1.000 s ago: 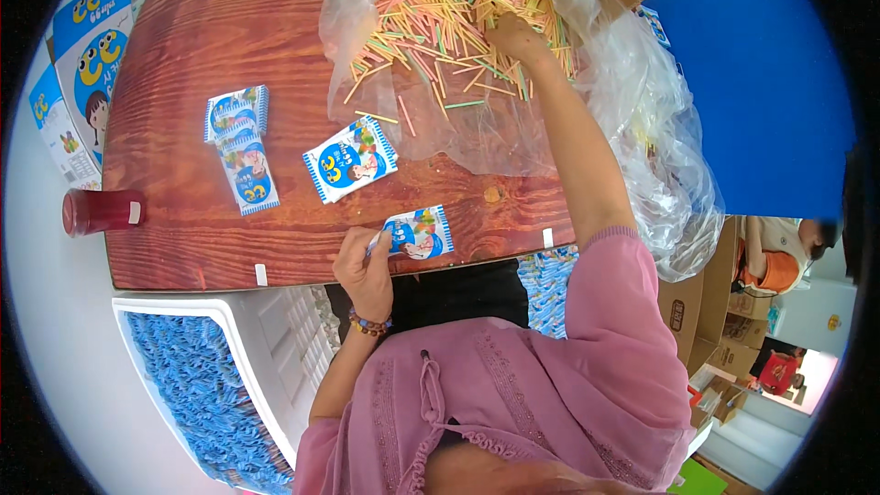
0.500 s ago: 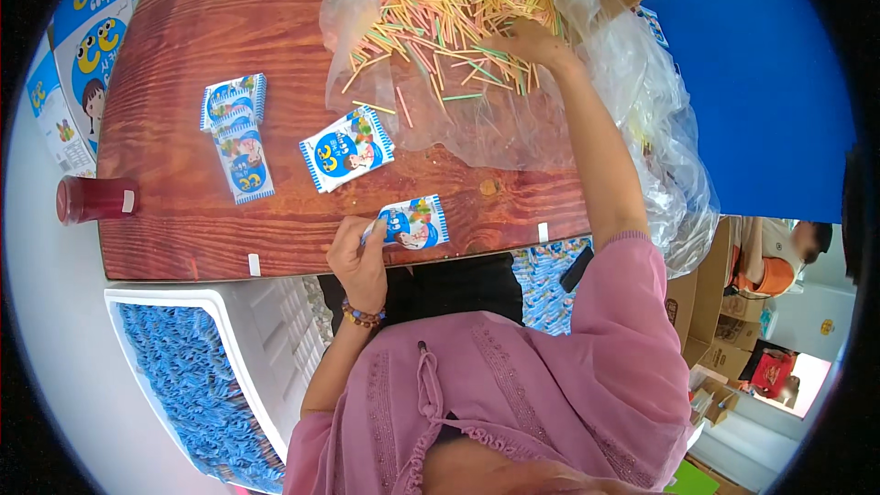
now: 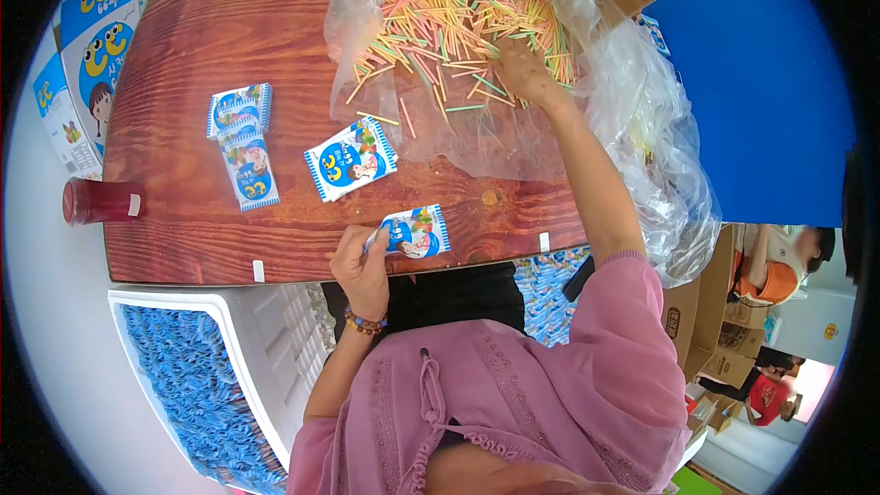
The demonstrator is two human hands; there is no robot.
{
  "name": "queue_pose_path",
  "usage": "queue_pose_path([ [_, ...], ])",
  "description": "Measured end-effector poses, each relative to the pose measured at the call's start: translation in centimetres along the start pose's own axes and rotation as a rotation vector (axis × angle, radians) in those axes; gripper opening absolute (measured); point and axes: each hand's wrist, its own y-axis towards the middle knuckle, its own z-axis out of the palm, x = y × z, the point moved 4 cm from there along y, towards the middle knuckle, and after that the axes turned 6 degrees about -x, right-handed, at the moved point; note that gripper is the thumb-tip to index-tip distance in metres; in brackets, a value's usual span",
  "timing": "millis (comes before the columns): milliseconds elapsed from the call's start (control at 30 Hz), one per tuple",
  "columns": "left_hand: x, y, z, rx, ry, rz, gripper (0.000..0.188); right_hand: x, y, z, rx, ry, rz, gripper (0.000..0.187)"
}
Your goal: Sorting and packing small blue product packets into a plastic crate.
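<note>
My left hand (image 3: 359,264) pinches a small blue-and-white packet (image 3: 417,231) by its left end, near the table's front edge. At the far side, my right hand (image 3: 524,71) reaches into a heap of thin pastel sticks (image 3: 422,26) in yellow, pink and green. Its fingertips are partly lost among the sticks, so what they grasp cannot be made out. The heap lies on a spread clear plastic bag (image 3: 632,101). More packets (image 3: 351,160) lie beyond my left hand, and several overlapping ones (image 3: 249,165) sit farther left.
A red-brown lidded jar (image 3: 103,201) lies at the table's left edge. Below it stands a white bin (image 3: 234,330) filled with blue packets. Printed boxes (image 3: 103,55) are at the far left, a blue panel (image 3: 761,82) at the right. Two people are in the right background.
My right hand has shifted slightly toward me and left within the sticks, and its fingers now sit deeper among them. My left hand keeps its pinch on the packet.
</note>
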Motion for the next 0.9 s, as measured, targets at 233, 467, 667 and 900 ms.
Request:
queue_pose_path([
  [233,-0.3,0.1,0.3,-0.001,0.018,0.009,0.008,-0.7,-1.5,-0.1,-0.154,0.189,-0.026,0.041],
  [467,-0.2,-0.1,0.1,-0.015,0.02,-0.01,0.008,-0.9,-1.0,-2.0,0.063,0.073,0.0,0.059],
  [667,0.1,0.0,0.1,-0.011,0.011,-0.015,0.008,0.2,-1.1,-0.9,0.102,-0.033,-0.068,0.046],
  [900,-0.2,0.0,0.3,-0.004,-0.006,-0.015,0.009,-2.3,-2.0,0.2,-0.062,0.501,0.001,0.022],
])
